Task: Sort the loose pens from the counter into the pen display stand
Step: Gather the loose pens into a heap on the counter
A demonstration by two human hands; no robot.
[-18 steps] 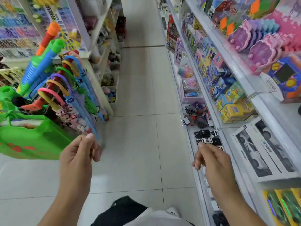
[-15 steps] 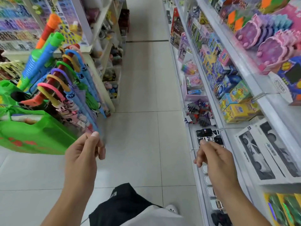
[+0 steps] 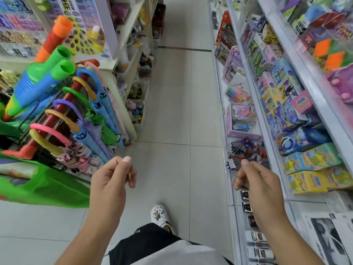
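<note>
No pens, counter or pen display stand are in view. I stand in a shop aisle with both hands raised in front of me. My left hand [image 3: 112,178] is over the floor near the umbrella rack, its fingers loosely curled and the thumb resting on the index finger, holding nothing. My right hand [image 3: 256,182] is beside the edge of the right shelf, curled the same loose way and also holding nothing.
A rack of children's umbrellas [image 3: 89,119] and a green bag [image 3: 47,186] stand on the left. Shelves of boxed toys [image 3: 298,119] run along the right. The tiled aisle floor [image 3: 172,111] stretches ahead. My white shoe [image 3: 159,215] is below.
I have walked a little forward along the aisle and a white shoe has come into view. Both hands stay raised and loosely curled.
</note>
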